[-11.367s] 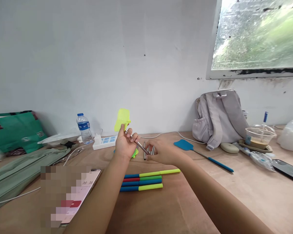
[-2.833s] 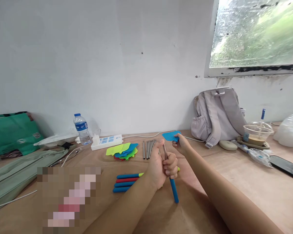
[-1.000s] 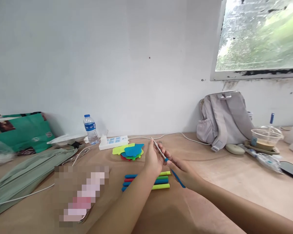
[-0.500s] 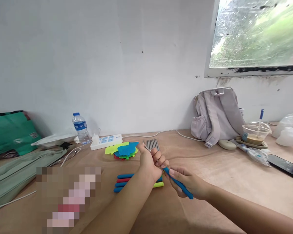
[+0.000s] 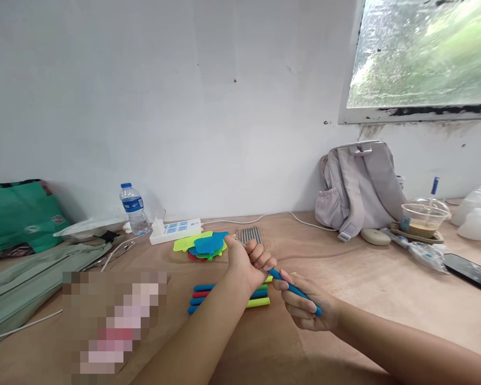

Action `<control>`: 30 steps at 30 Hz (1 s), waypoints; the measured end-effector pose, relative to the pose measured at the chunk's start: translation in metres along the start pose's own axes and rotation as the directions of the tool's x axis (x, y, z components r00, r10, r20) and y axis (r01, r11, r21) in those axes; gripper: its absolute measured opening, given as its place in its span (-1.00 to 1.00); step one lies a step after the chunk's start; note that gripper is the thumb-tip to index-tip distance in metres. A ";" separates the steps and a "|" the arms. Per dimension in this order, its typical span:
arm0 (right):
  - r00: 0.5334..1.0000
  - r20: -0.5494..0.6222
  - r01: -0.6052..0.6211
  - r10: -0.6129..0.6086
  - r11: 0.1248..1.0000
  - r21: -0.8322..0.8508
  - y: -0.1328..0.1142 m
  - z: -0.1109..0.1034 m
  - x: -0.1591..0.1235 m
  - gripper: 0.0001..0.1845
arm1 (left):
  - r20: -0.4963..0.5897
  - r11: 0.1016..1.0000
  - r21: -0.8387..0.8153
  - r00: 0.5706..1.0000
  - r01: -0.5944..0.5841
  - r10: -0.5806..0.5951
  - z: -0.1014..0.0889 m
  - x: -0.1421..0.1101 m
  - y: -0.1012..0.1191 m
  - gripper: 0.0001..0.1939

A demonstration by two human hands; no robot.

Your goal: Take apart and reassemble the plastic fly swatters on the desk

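Note:
My left hand [image 5: 246, 262] is closed in a fist round a thin metal rod, of which almost nothing shows. My right hand [image 5: 307, 305] is closed on the blue foam handle [image 5: 294, 291] that sits on the rod's near end. Both hands hover just above the wooden table [image 5: 385, 299]. Behind them lie several loose coloured handles [image 5: 228, 297], blue, red, green and yellow. Farther back is a stack of flat swatter heads [image 5: 204, 246] with a blue one on top, and a row of bare metal rods [image 5: 249, 235] beside it.
A white power strip [image 5: 176, 231] and a water bottle [image 5: 134, 209] stand by the wall. A grey backpack [image 5: 358, 187], a plastic cup with a straw [image 5: 423, 219] and a phone [image 5: 471, 271] are at the right. Green bags [image 5: 24, 251] fill the left.
The blue swatter head went onto the stack. My hands have since drawn closer together along the rod, the left fist closing over it, and both have sunk a little toward the table.

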State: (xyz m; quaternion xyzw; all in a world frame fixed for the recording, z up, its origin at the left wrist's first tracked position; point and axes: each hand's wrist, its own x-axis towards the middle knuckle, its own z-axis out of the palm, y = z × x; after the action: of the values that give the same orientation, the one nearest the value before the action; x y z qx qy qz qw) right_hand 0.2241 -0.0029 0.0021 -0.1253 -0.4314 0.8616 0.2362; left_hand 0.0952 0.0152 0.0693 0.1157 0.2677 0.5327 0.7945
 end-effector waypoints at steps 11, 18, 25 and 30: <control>0.825 -0.188 0.262 -0.533 0.656 -0.708 -0.035 -0.002 -0.038 -0.65 | 0.077 0.701 -0.189 0.702 -0.687 0.708 -0.030 -0.040 0.152 -0.63; 0.754 -0.054 0.239 -0.654 0.350 -0.906 -0.024 -0.023 -0.031 -0.79 | 0.097 0.687 -0.198 0.683 -0.699 0.723 -0.025 -0.058 0.156 -0.65; 0.754 -0.185 0.175 -0.630 0.465 -0.868 -0.007 -0.057 -0.025 -0.77 | 0.037 0.674 -0.180 0.680 -0.716 0.732 -0.023 -0.061 0.158 -0.68; 0.783 -0.167 0.152 -0.599 0.445 -0.882 -0.005 -0.068 -0.024 -0.80 | 0.046 0.655 -0.136 0.656 -0.743 0.753 -0.019 -0.064 0.157 -0.69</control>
State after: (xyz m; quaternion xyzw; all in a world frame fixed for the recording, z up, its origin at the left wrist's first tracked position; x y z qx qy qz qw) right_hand 0.2750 0.0336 -0.0338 -0.3183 -0.7336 0.4153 0.4336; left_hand -0.0573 0.0186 0.1462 0.1999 0.1284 0.8195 0.5216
